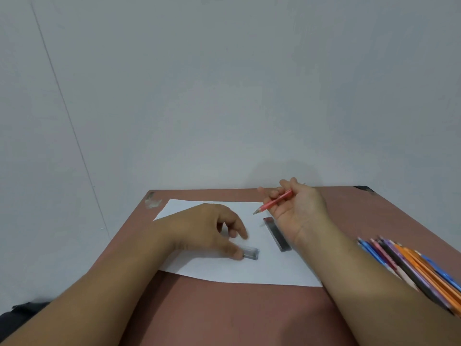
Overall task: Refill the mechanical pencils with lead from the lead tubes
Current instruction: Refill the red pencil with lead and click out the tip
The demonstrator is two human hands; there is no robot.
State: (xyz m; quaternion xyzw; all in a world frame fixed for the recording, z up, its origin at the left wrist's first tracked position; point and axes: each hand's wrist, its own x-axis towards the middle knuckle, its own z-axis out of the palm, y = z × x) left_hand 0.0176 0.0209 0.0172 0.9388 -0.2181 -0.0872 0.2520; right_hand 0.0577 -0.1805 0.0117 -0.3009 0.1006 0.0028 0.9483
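Red mechanical pencil (pixel 274 202) pinched in your right hand (pixel 298 208), tip lowered for loading; left hand (pixel 212 228) fingertips touch, perhaps pinch, a lead tube (pixel 250 253) mid-paper (pixel 199 268), ready to lift.

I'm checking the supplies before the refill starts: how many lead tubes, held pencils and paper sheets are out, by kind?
Lead tubes: 2, one at the left hand fingertips, one lying beside the right hand on the paper
Pencil held in the right hand: 1, red
Paper sheet: 1
Total: 4
The bundle of pencils at the right is too blurred to count.
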